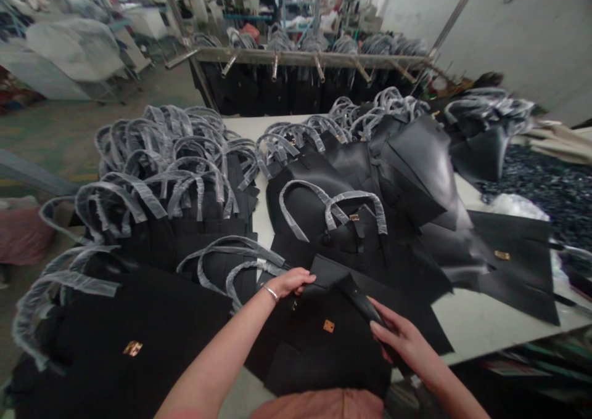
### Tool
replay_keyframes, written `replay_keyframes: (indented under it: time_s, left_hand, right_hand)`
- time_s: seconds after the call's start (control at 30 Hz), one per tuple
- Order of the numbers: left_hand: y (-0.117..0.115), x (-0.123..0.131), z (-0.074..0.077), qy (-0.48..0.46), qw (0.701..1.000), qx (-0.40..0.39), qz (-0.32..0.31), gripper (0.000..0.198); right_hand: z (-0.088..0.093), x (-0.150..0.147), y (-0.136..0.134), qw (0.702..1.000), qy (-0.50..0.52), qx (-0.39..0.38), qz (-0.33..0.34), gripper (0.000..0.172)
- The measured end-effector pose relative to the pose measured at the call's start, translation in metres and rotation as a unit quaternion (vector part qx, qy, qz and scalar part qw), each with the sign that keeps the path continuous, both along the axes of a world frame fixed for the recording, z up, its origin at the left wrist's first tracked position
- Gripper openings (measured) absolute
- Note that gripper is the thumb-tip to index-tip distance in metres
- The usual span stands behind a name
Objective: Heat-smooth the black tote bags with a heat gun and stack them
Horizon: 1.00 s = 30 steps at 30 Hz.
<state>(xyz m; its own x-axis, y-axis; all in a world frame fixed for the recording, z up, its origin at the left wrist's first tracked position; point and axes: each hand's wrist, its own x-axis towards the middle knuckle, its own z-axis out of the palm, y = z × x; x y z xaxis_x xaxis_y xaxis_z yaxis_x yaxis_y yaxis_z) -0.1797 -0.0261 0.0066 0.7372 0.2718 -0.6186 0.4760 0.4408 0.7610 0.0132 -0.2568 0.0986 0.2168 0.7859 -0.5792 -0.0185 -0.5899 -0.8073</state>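
**Tote:** black leather tote lying flat at the near edge of the tabletop, small gold plate on its face.

**Left grip:** left hand, metal bracelet at the wrist, closed with fingers curled over the tote's upper edge.

**Right grip:** right hand closed around a black strip at the tote's upper edge; whether the strip is attached to the tote cannot be told.

**Beyond the tote:** another black bag, handles sheathed in grey plastic.

**Left of the tote:** overlapping black bags, grey-wrapped handles raised.

**Right of the tote:** loose black panels, one bearing a gold plate; farther out, a heap of dark scraps.

**Behind the tote:** metal rack hung with more black bags.
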Motion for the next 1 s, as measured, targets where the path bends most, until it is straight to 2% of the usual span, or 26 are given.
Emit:
replay_keyframes:
  time_s: [0.07, 0.17, 0.33, 0.43, 0.6, 0.8, 0.9, 1.0]
  left_hand:
    - [0.000, 0.000, 0.000, -0.004, 1.000, -0.004, 0.007, 0.055]
    - [0.000, -0.001, 0.002, -0.020, 1.000, -0.006, 0.021, 0.049]
    - [-0.008, 0.000, 0.016, -0.076, 0.995, 0.006, 0.058, 0.035]
    - [-0.017, 0.004, 0.022, -0.109, 0.992, 0.003, 0.068, 0.037]
    - [-0.025, 0.003, 0.022, -0.111, 0.992, -0.016, 0.062, 0.048]
    - [-0.027, 0.002, 0.031, -0.094, 0.995, -0.028, 0.016, 0.051]
    - [-0.031, 0.007, 0.044, -0.118, 0.992, 0.046, -0.030, 0.041]
    - [-0.031, 0.007, 0.072, -0.146, 0.978, 0.147, -0.031, 0.027]
  right_hand:
    - [-0.005, -0.002, -0.005, 1.000, 0.006, -0.007, 0.028, 0.068]
    - [-0.007, -0.009, -0.002, 1.000, 0.005, -0.006, 0.023, 0.068]
    - [0.004, -0.014, 0.014, 0.999, 0.033, 0.008, 0.003, 0.067]
    - [0.010, -0.013, 0.024, 0.999, 0.038, 0.025, 0.002, 0.067]
    - [0.018, -0.013, 0.043, 0.998, 0.051, 0.045, 0.006, 0.069]
    - [0.040, -0.014, 0.062, 0.995, 0.084, 0.056, 0.002, 0.069]
    - [0.059, -0.010, 0.063, 0.994, 0.062, 0.081, -0.036, 0.075]
    - [0.084, 0.002, 0.050, 0.987, 0.030, 0.117, -0.105, 0.081]
